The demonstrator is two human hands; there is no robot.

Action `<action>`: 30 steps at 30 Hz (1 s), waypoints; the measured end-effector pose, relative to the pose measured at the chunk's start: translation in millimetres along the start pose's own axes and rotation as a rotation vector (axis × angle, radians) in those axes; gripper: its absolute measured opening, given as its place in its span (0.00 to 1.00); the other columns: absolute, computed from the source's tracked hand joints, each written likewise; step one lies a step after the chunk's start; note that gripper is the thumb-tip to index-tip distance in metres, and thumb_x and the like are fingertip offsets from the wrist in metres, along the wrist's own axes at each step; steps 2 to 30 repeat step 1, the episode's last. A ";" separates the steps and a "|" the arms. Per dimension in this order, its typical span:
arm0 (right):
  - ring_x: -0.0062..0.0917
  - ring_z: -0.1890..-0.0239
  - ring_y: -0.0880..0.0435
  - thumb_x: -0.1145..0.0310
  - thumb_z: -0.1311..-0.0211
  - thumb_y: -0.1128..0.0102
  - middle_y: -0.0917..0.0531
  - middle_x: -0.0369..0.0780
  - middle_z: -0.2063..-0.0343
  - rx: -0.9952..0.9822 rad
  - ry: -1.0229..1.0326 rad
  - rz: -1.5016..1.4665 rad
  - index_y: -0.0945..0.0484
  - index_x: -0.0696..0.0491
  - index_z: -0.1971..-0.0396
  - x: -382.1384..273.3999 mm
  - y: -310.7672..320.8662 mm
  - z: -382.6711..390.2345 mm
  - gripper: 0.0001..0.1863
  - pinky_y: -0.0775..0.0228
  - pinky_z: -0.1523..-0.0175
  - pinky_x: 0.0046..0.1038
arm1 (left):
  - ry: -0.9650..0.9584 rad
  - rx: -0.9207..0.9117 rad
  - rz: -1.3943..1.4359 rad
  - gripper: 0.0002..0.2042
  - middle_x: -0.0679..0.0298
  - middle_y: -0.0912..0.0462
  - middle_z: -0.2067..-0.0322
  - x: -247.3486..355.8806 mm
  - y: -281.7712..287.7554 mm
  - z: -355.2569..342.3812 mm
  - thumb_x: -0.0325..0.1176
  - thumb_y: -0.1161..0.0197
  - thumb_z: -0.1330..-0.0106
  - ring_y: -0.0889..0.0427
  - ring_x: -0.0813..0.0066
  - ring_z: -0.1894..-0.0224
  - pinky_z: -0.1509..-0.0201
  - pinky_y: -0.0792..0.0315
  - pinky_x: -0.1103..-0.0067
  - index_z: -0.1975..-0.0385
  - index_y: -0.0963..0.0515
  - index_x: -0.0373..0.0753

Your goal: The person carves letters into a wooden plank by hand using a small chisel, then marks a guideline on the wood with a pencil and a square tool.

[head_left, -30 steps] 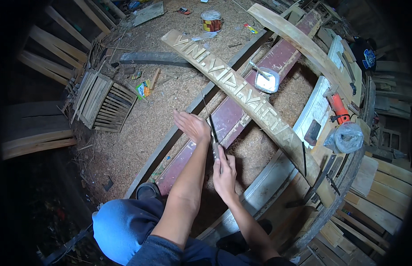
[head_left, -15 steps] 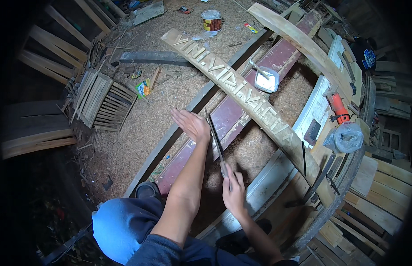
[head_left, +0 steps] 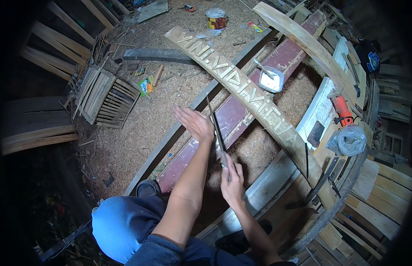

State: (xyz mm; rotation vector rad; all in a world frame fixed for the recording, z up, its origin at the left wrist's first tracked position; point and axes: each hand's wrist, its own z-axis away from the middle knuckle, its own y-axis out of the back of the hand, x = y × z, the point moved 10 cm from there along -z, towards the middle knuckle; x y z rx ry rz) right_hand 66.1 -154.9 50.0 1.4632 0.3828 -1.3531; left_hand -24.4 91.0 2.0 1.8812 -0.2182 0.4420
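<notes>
My right hand [head_left: 233,179], in the lower middle, is closed round the handle of a long, narrow dark blade [head_left: 217,133]. The blade points away from me, and its exact kind is hard to make out. Just left of it is my left hand [head_left: 198,125], its fingers stretched out together and its palm turned toward the blade. Whether that hand touches the blade cannot be told. Beyond both hands, a long wooden board [head_left: 241,87] with raised wooden letters slants across a dark red plank [head_left: 229,116] and a grey beam [head_left: 170,136].
A plastic tub of white paste [head_left: 271,80] with a stick in it sits beside the lettered board. At right lie an orange power tool [head_left: 343,110], a plastic bag [head_left: 351,140] and hand tools. A paint bucket [head_left: 216,20] stands far off; a slatted crate [head_left: 110,98] is at left.
My right hand and the blade have slid a little forward, away from me. My left hand stays almost in place. The whole view has shifted slightly.
</notes>
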 end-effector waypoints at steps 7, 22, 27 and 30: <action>0.49 0.50 0.21 0.65 0.23 0.47 0.25 0.54 0.54 0.033 0.006 -0.053 0.29 0.49 0.28 -1.5 -8.2 -9.3 0.26 0.29 0.43 0.48 | -0.002 -0.005 -0.002 0.23 0.34 0.42 0.27 -1.2 -1.6 2.6 0.29 0.49 0.28 0.48 0.40 0.22 0.15 0.60 0.58 0.39 0.36 0.20; 0.49 0.50 0.21 0.65 0.23 0.47 0.25 0.54 0.54 0.033 0.006 -0.053 0.29 0.49 0.28 -1.5 -8.2 -9.3 0.26 0.29 0.43 0.48 | -0.002 -0.005 -0.002 0.23 0.34 0.42 0.27 -1.2 -1.6 2.6 0.29 0.49 0.28 0.48 0.40 0.22 0.15 0.60 0.58 0.39 0.36 0.20; 0.49 0.50 0.21 0.65 0.23 0.47 0.25 0.54 0.54 0.033 0.006 -0.053 0.29 0.49 0.28 -1.5 -8.2 -9.3 0.26 0.29 0.43 0.48 | -0.002 -0.005 -0.002 0.23 0.34 0.42 0.27 -1.2 -1.6 2.6 0.29 0.49 0.28 0.48 0.40 0.22 0.15 0.60 0.58 0.39 0.36 0.20; 0.49 0.50 0.21 0.65 0.23 0.47 0.25 0.54 0.54 0.033 0.006 -0.053 0.29 0.49 0.28 -1.5 -8.2 -9.3 0.26 0.29 0.43 0.48 | -0.002 -0.005 -0.002 0.23 0.34 0.42 0.27 -1.2 -1.6 2.6 0.29 0.49 0.28 0.48 0.40 0.22 0.15 0.60 0.58 0.39 0.36 0.20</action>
